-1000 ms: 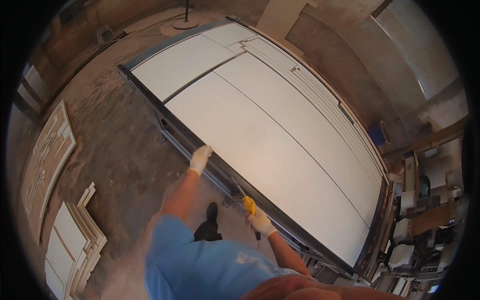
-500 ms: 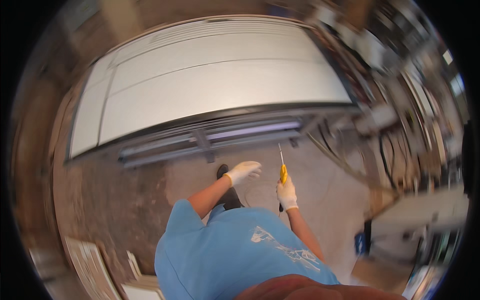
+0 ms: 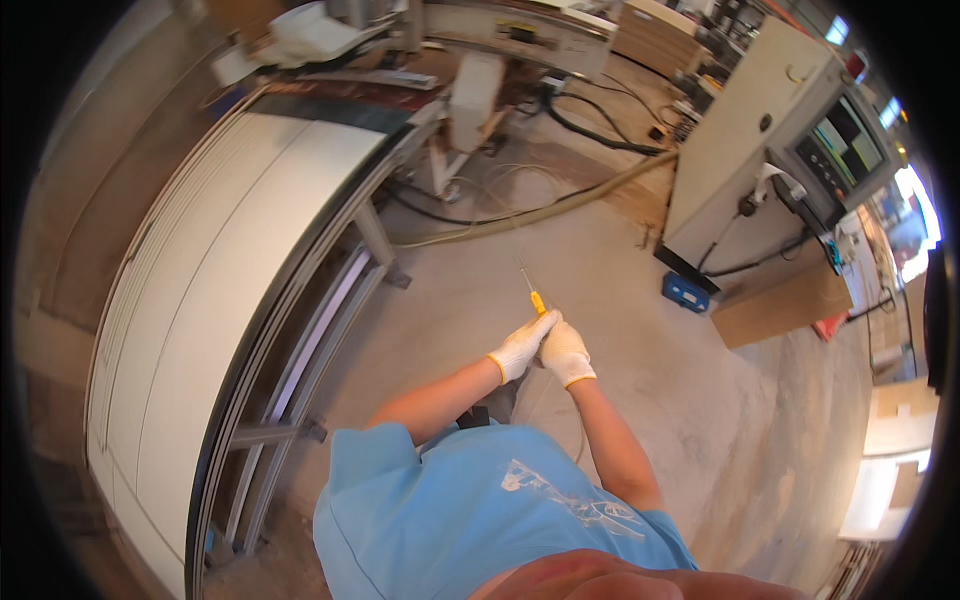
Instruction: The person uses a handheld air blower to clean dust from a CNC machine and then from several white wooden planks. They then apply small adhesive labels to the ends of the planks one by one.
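Looking down through the head camera, I am holding both gloved hands together in front of my chest. My left hand is wrapping around from the left and my right hand is pressing against it from the right, so the two white gloves are touching. Between them I am gripping the yellow-handled screwdriver; its yellow handle is poking up out of my closed fingers and its thin shaft is pointing away from me over the concrete floor. Both hands are closed on the tool, not spread.

The screwdriver tip is touching nothing that I can see; it is hanging in the air, well apart from the long white panel lying on the metal frame table to my left. Ahead and to my right the beige control cabinet is standing with its screen, a small blue box lying at its foot, and a pale hose is running across the floor between them.

I judge that I am in a carrying or re-gripping step, settling the tool in my hands. Any next move would call for freeing one hand and bringing the tip close to a workpiece.
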Tool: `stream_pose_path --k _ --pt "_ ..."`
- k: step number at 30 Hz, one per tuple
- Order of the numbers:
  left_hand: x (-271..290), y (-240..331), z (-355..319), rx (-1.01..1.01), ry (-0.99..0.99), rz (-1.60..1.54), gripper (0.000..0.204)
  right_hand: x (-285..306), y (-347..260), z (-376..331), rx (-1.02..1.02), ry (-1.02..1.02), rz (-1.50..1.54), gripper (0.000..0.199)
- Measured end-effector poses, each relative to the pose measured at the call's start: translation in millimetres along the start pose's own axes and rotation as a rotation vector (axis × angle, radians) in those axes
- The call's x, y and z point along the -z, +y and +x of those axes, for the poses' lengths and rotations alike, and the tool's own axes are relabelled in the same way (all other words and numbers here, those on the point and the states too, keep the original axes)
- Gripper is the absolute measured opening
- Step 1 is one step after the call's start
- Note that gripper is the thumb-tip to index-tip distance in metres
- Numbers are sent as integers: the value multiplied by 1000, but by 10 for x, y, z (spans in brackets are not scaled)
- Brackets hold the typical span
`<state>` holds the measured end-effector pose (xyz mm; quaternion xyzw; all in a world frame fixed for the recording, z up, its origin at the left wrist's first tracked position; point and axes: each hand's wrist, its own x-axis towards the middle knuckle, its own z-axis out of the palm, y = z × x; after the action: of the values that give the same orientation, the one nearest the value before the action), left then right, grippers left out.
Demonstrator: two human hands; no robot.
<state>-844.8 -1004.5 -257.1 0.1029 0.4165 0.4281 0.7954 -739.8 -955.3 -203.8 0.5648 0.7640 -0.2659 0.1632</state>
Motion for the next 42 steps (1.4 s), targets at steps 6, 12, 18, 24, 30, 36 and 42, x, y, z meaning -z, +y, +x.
stream_pose_path --k 6,12,18,24,30,36,42 --pt "-1195 370 2035 178 46 -184 67 1064 1242 892 -189 94 -153 37" --pt "-2423 445 3514 215 113 136 53 1918 2664 1073 -172 247 94 38" --pt "-2725 1029 4807 -139 405 -112 49 1145 4306 280 -133 421 545 36" --pt "-3345 2382 5684 -460 744 102 35 1668 6710 -383 -581 372 669 18" --pt "-4279 2943 6292 -841 539 90 23 3767 8513 -363 -453 985 243 18" --pt "-4765 4098 7063 -1091 536 247 43 5760 9307 550 -215 1238 392 20" --pt "-6171 5384 7836 -1471 446 164 45 7219 10282 1266 -369 1298 -24 42"
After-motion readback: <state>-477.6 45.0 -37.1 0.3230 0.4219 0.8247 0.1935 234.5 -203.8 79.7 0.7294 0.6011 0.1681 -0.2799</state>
